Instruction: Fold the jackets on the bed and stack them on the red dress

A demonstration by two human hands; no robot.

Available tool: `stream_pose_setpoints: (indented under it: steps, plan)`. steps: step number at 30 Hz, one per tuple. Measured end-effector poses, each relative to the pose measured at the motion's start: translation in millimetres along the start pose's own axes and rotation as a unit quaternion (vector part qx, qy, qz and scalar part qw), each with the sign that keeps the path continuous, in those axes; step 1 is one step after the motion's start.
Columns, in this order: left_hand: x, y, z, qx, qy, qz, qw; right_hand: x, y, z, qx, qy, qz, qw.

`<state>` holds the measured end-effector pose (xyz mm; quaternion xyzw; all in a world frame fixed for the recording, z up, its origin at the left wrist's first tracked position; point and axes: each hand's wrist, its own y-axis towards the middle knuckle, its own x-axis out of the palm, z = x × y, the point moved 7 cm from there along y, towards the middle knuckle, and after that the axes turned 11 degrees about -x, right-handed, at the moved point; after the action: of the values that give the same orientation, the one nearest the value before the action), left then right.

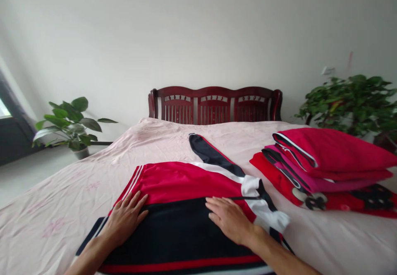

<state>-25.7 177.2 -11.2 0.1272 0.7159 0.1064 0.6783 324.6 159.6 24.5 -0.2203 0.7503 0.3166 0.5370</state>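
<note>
A red, navy and white track jacket (pixel 182 180) lies spread on the bed, partly folded. One navy sleeve (pixel 212 151) with a red edge stretches toward the headboard. White-striped trim runs along the jacket's left end, and bunched white fabric shows at its right. My left hand (pixel 127 213) rests flat on the left part, fingers apart, across the seam between red and navy. On the right, my right hand (pixel 229 217) lies palm down with fingers extended over the navy panel. Neither hand grips anything. My forearms hide parts of the near edge.
A stack of folded clothes (pixel 328 167), mostly red and pink, sits on the right of the bed. The bed has a pale pink sheet (pixel 71 200) and a dark red wooden headboard (pixel 214 105). Potted plants stand at left (pixel 72 122) and right (pixel 350 105).
</note>
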Motion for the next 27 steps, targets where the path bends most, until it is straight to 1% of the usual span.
stream_pose_setpoints:
  steps: [1,3,5,7,10,12,14,16,18,20,23,25,27]
  plan:
    - [-0.5,0,1,0.001,0.002,0.003,1.000,-8,7,12,0.021,0.016,0.013,1.000]
    - [0.6,0,2,-0.004,0.010,0.006,1.000,-25,23,46,0.085,0.026,0.048,0.995]
    - [3.2,-1,2,-0.006,0.015,0.008,1.000,-40,37,87,0.168,-0.001,0.074,0.983]
    - [4.6,-2,2,-0.009,0.013,0.006,1.000,-50,48,126,0.241,-0.040,0.077,0.967]
    - [-0.9,-2,2,-0.017,0.000,-0.012,1.000,-55,62,169,0.315,-0.071,0.062,0.945]
    - [-11.0,3,2,-0.012,-0.017,-0.030,0.999,-53,68,188,0.355,-0.079,0.048,0.930]
    - [-22.1,14,2,0.005,-0.040,-0.053,0.998,-48,72,202,0.390,-0.076,0.034,0.917]
    - [-28.3,34,-3,0.012,-0.057,-0.073,0.996,-43,75,214,0.425,-0.064,0.022,0.903]
    - [-26.4,61,-14,-0.001,-0.067,-0.080,0.995,-39,77,226,0.456,-0.044,0.013,0.889]
    - [-16.8,93,-29,-0.033,-0.067,-0.076,0.994,-36,77,237,0.476,-0.025,0.011,0.879]
    - [3.3,138,-47,-0.084,-0.053,-0.068,0.993,-36,75,254,0.489,-0.001,0.024,0.872]
    - [14.6,162,-51,-0.097,-0.049,-0.070,0.992,-35,71,265,0.492,0.024,0.039,0.870]
    - [22.8,178,-49,-0.089,-0.052,-0.078,0.992,-33,68,274,0.483,0.062,0.058,0.871]
